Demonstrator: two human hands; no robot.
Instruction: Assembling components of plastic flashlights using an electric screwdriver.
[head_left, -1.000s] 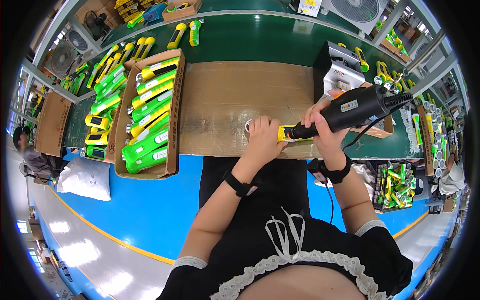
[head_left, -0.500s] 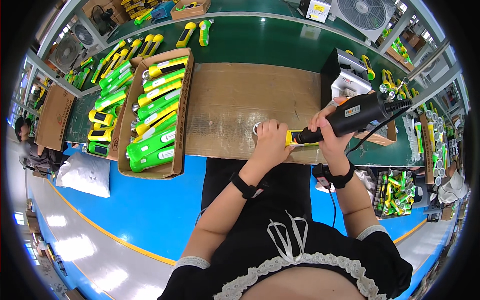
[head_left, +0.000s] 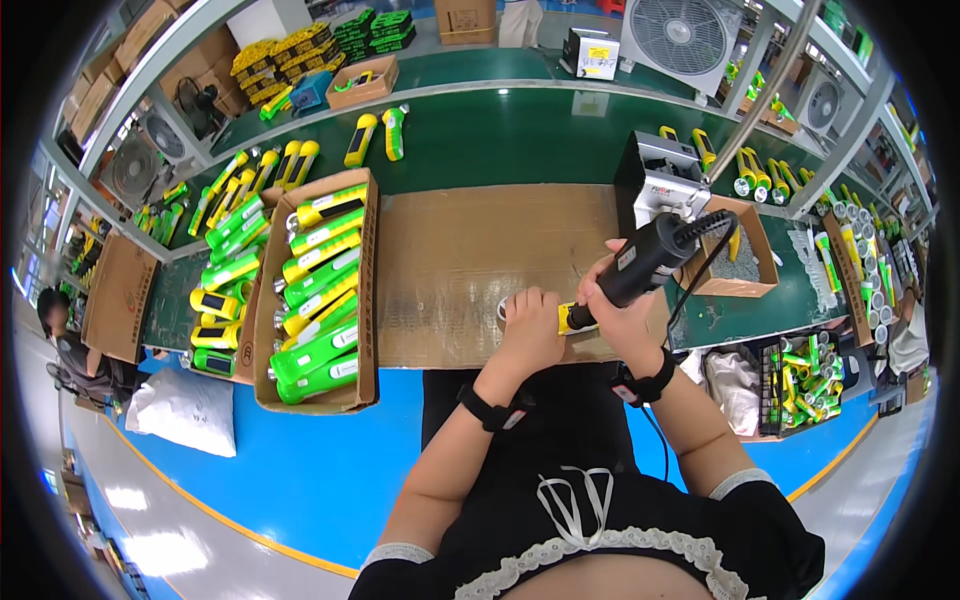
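"Starting with the biggest, what do you see?"

"A green workbench (head_left: 480, 140), stretching from nine o'clock through noon to three. On it lies a brown cardboard sheet (head_left: 470, 250); take its middle as the clock's hub."

"And next in size?"

"An open carton (head_left: 371, 300) at nine o'clock, packed with green and yellow flashlights (head_left: 325, 235). Then a black-and-silver machine (head_left: 660, 180) at two, with a box of grey bits (head_left: 745, 289) just beside it at three."

"What about the tool?"

"A black power driver (head_left: 640, 265), tilted, its corded tail toward two o'clock, its nose toward eight."

"Held how?"

"The right hand (head_left: 622, 318) has its fingers wrapped around the barrel."

"And the left hand (head_left: 533, 325)?"

"Curled over a yellow flashlight (head_left: 565, 320), gripping it on the sheet, toward five o'clock. A pale ring (head_left: 502, 308) peeks out at that hand's ten o'clock; the yellow end shows at three."

"Does the nose touch it?"

"They meet there, but I can't make out the very tip."
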